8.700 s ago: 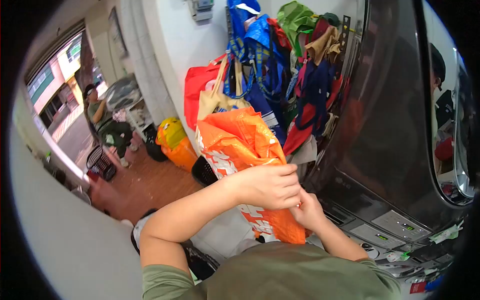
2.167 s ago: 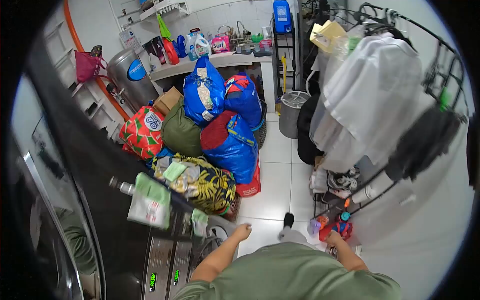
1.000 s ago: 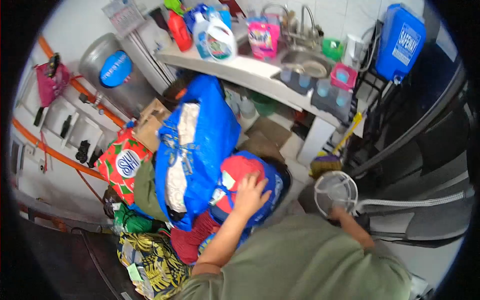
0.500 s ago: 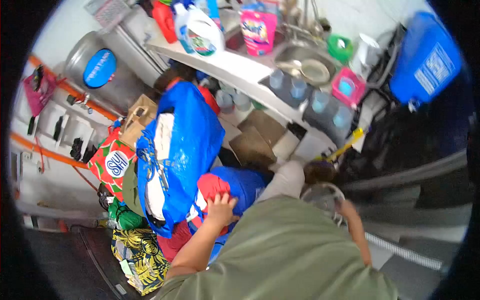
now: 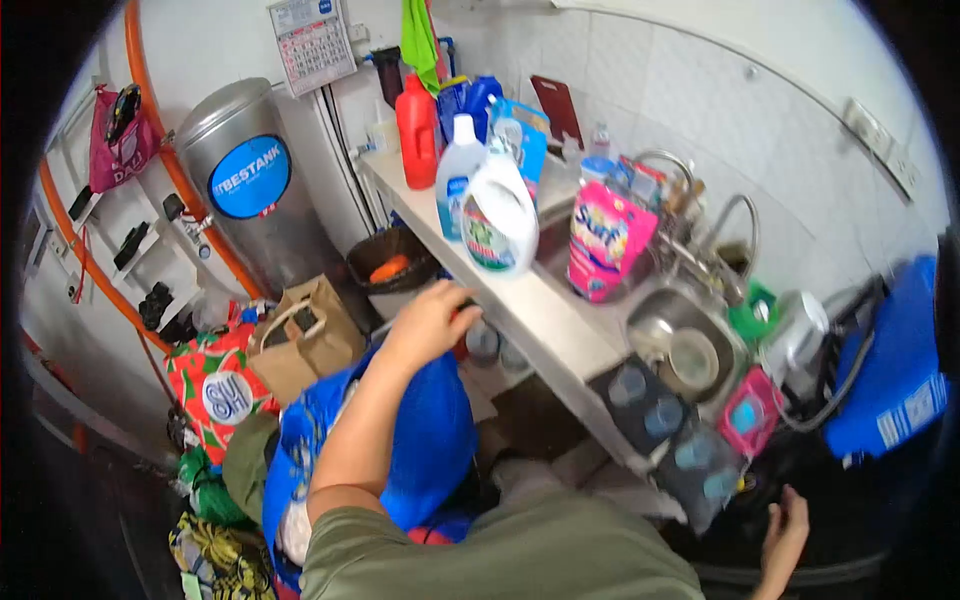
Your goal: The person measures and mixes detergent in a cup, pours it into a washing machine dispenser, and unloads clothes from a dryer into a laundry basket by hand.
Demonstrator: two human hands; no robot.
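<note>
My left hand (image 5: 432,318) is raised in front of the counter, its fingers apart and holding nothing. Just beyond it, on the counter's edge, stands a white detergent bottle (image 5: 500,222) with a green label. Below my left forearm sits a large blue bag (image 5: 430,435), partly hidden by the arm. My right hand (image 5: 787,530) hangs low at the right with loosely bent fingers and nothing visible in it. Nearest to it are upturned cups (image 5: 690,455) on a dark mat. A light-blue bottle (image 5: 460,175) and a red bottle (image 5: 417,133) stand behind the white one.
A pink Surf pouch (image 5: 608,240) stands by the sink (image 5: 730,345), which holds a bowl (image 5: 692,360). A blue container (image 5: 895,370) is at the right. Left are a steel tank (image 5: 285,220), a paper bag (image 5: 310,345), a watermelon-print bag (image 5: 205,375) and a bin (image 5: 385,280).
My left hand has left the red and blue bundle and risen toward the counter. My right hand has come away from the round clear-looking item. The view has tilted up toward the wall.
</note>
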